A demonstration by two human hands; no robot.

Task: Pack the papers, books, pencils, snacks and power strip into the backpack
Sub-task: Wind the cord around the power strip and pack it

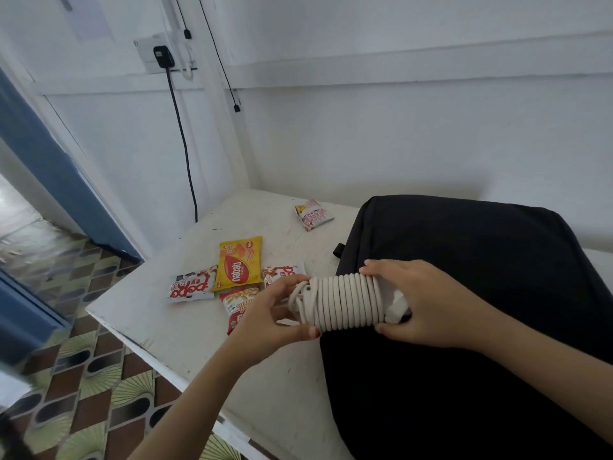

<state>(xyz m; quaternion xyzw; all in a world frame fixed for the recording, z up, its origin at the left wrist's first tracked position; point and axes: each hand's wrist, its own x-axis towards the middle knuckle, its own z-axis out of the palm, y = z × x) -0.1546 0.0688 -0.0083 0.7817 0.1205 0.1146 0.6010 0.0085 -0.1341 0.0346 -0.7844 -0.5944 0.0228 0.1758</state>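
A white power strip [345, 302] with its cord wound tightly around it is held between both hands, just above the left edge of the black backpack [471, 293]. My left hand [265, 318] grips its left end, where the loose cord bunches. My right hand [428, 303] wraps the right end. The backpack lies flat on the white table [185, 330]. Several snack packets lie on the table left of the hands: a yellow wafer pack [238, 263], a red-and-white pack [192, 284], a red pack [237, 303] partly behind my left hand, another [282, 272], and one farther back [312, 214].
The table's left edge [132, 343] drops to a patterned tile floor. A white wall stands behind the table, with a socket and black cable [180, 134] hanging to the table's back corner. A blue door frame [49, 167] is at far left.
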